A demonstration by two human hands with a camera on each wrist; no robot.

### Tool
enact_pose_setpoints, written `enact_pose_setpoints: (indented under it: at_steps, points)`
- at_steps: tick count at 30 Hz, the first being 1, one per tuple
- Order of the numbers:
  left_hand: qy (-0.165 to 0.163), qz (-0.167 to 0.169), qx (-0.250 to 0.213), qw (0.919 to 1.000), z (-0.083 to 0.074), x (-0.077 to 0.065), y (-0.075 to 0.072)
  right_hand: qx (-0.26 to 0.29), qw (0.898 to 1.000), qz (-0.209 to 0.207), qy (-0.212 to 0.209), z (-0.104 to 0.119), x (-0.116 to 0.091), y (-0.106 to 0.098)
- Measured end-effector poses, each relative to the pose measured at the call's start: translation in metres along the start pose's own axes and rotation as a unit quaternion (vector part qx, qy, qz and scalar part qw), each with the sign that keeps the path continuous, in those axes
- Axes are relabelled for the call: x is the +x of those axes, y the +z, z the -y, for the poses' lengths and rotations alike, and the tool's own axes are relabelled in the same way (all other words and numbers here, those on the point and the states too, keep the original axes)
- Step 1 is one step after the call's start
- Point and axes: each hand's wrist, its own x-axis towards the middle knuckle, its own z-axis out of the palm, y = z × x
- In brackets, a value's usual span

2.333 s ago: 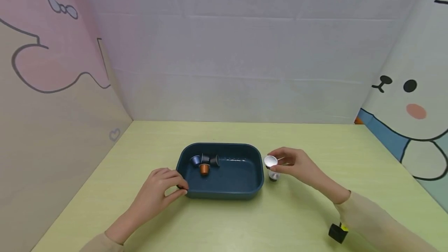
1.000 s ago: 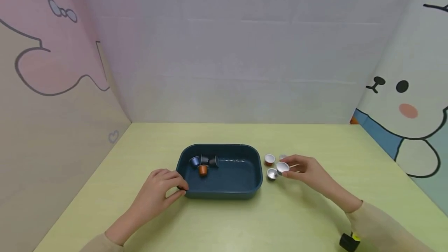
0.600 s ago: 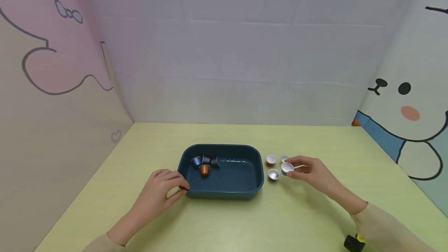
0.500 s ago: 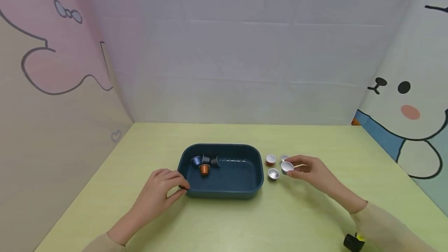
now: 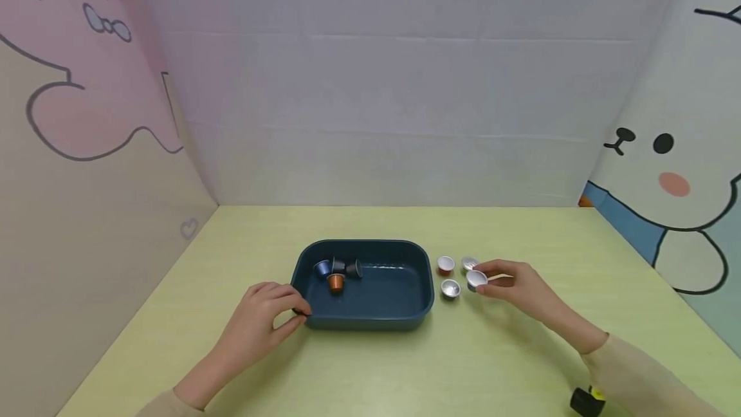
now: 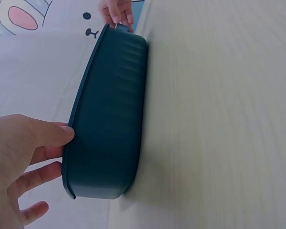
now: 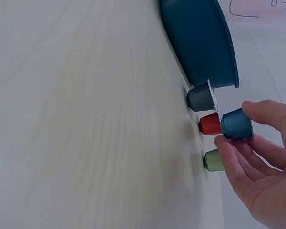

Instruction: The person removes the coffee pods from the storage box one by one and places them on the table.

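My left hand [image 5: 263, 314] pinches the near-left corner rim of a dark teal tray [image 5: 370, 324]; in the left wrist view the thumb lies on the tray's outer side. My right hand [image 5: 512, 285] holds a blue coffee capsule [image 7: 236, 125] between thumb and fingers, lid up, a little above the table. Close to it, to the right of the tray, stand a red capsule [image 5: 446, 266], a dark grey-green capsule [image 7: 200, 98] and a light green capsule [image 7: 213, 161], all lid up. Inside the tray's left part lie an orange capsule [image 5: 336, 283], a blue capsule [image 5: 322, 268] and dark capsules [image 5: 354, 269].
The pale yellow table [image 5: 370, 372] runs back to a plain white sheet [image 5: 370, 114]. Cartoon-printed sheets stand on both sides. A small black object [image 5: 587, 401] with a yellow part is by the right sleeve, near the front edge.
Since the earliest frame, my right hand has moved right, away from the tray's edge, with a capsule; the red and light green capsules have come into view. My left hand stays on the rim.
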Motion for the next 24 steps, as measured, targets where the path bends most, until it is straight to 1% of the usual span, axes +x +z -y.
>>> enact_pose_setpoints:
  at_steps: [7, 13, 24]
  points:
    - [-0.005, 0.002, -0.005, 1.0, 0.001, 0.0, 0.0, -0.012, 1.0, -0.002, 0.006, -0.005, 0.002, 0.002]
    - [-0.013, 0.008, -0.004, 0.9999, 0.0, 0.0, 0.0, 0.002, 1.0, -0.001, 0.01, -0.01, 0.003, 0.002]
    - [-0.014, 0.007, -0.006, 0.9999, -0.001, 0.0, 0.0, -0.013, 1.0, 0.0, 0.002, -0.017, 0.003, 0.004]
